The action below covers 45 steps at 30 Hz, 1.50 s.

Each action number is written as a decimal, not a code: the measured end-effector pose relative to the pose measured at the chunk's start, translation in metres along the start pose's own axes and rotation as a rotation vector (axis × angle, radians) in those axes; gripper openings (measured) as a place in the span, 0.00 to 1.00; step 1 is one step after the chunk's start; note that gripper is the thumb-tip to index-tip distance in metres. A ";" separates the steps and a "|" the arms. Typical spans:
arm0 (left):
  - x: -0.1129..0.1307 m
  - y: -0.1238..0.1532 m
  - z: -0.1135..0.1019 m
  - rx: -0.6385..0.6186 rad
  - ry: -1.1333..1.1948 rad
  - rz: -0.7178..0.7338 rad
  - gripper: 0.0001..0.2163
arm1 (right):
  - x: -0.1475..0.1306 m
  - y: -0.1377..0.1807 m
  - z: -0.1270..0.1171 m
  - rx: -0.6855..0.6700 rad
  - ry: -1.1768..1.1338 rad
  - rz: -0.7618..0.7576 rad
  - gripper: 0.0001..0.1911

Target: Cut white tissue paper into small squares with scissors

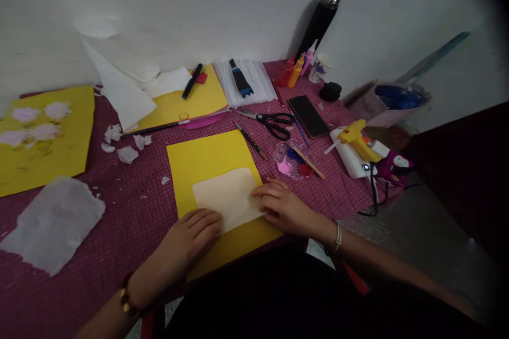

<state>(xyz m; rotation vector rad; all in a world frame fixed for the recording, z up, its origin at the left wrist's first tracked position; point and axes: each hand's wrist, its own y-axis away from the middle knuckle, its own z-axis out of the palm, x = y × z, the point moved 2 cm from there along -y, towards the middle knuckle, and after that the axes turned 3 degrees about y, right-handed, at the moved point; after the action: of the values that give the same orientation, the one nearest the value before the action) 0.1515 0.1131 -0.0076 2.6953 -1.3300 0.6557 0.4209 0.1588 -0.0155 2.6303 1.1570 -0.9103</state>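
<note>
A bench (139, 204) under a red checked cloth carries everything; the yellow sheet (209, 154) lies near its front edge; the cream paper (226, 197) lies on that sheet, and serves here as the clock's centre; a rough-edged white sheet (55, 225) lies at 9 o'clock. The left hand (193, 234) rests at 8 o'clock, its grip unclosed, extended fingers close together on the paper's near-left edge; the right hand (287, 208) rests at 3 o'clock, its grip likewise unclosed, fingers slightly apart over the right edge; black-handled scissors (271, 123) lie at 1 o'clock; a clear palette (295, 172) with pink, blue and red paint sits at 2 o'clock.
</note>
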 end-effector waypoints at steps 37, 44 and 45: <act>-0.055 -0.012 0.005 0.296 0.511 -0.915 0.15 | 0.016 -0.045 0.018 0.118 0.120 0.402 0.25; -0.055 -0.016 0.004 0.307 0.437 -0.936 0.15 | 0.015 -0.049 0.017 0.073 0.177 0.417 0.25; -0.055 -0.016 0.004 0.309 0.429 -0.940 0.14 | 0.015 -0.049 0.017 0.074 0.181 0.418 0.25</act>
<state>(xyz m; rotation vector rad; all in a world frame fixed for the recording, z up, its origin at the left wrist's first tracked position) 0.1361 0.1629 -0.0308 2.7053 0.1766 1.2261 0.3860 0.1962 -0.0321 2.8988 0.5676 -0.6550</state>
